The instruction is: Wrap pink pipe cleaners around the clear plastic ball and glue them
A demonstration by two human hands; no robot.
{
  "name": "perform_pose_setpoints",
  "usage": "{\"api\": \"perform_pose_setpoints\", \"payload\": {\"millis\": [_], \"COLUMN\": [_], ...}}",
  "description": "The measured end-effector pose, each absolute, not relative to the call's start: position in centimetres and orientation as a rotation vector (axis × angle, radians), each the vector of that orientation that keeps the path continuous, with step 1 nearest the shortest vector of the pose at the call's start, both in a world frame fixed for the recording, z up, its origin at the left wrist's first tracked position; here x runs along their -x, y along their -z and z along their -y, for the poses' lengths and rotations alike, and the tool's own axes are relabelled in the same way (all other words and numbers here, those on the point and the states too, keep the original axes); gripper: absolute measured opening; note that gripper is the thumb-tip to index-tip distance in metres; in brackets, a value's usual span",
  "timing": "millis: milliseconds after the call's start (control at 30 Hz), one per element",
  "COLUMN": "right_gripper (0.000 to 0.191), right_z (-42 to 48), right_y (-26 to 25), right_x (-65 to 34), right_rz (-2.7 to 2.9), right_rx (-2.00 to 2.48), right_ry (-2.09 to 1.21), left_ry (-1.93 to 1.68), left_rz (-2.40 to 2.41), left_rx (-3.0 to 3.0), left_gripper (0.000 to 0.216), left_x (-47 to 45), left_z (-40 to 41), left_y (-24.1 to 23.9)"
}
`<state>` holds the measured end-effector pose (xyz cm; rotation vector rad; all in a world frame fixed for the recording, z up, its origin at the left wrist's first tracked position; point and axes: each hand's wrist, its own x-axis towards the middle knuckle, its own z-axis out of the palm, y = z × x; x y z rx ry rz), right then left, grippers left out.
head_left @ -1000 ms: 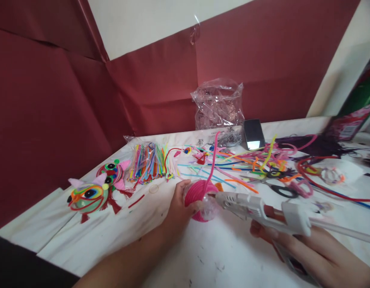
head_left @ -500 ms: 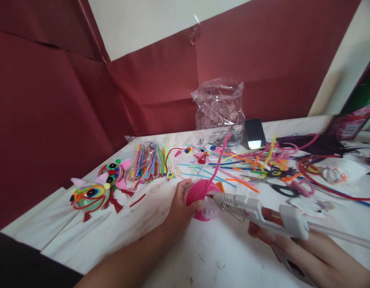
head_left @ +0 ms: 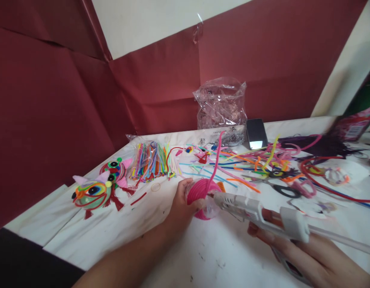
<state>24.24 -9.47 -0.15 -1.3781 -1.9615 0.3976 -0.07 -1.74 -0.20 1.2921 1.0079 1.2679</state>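
Note:
My left hand (head_left: 181, 204) is closed around a clear ball partly wrapped in pink pipe cleaner (head_left: 201, 197), holding it on the white table (head_left: 209, 252). A loose pink end rises from the ball toward the back. My right hand (head_left: 296, 250) grips a white hot glue gun (head_left: 257, 212). Its nozzle touches the ball's right side, where the pink wrapping ends.
Two finished decorated balls (head_left: 96, 192) lie at the left. A bundle of coloured pipe cleaners (head_left: 150, 160) and loose strands (head_left: 248, 160) cover the middle. Scissors (head_left: 278, 186), a phone (head_left: 256, 133) and a clear plastic bag (head_left: 221, 106) sit behind. Red paper lines the walls.
The loose pink end has swayed a little. Both hands, the ball and the glue gun stay almost where they were; the view has shifted slightly.

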Motion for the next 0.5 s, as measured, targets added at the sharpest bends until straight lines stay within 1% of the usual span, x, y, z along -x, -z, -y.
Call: {"api": "perform_pose_setpoints", "payload": {"millis": [267,500], "right_gripper": [0.062,0.061], "right_z": [9.72,9.83], "right_y": [-0.62,-0.19], "right_x": [-23.96,-24.07], "right_rz": [1.943,1.912], "right_rx": [1.496,1.508], "right_ry": [-0.524,-0.536], "left_ry": [-1.269,-1.269], "left_rz": [-0.993,-0.96], "left_rx": [-1.306,-1.289], "left_gripper": [0.062,0.067], "left_x": [0.11,0.05], "left_z": [1.55,1.53], "left_y": [0.39,0.49]}}
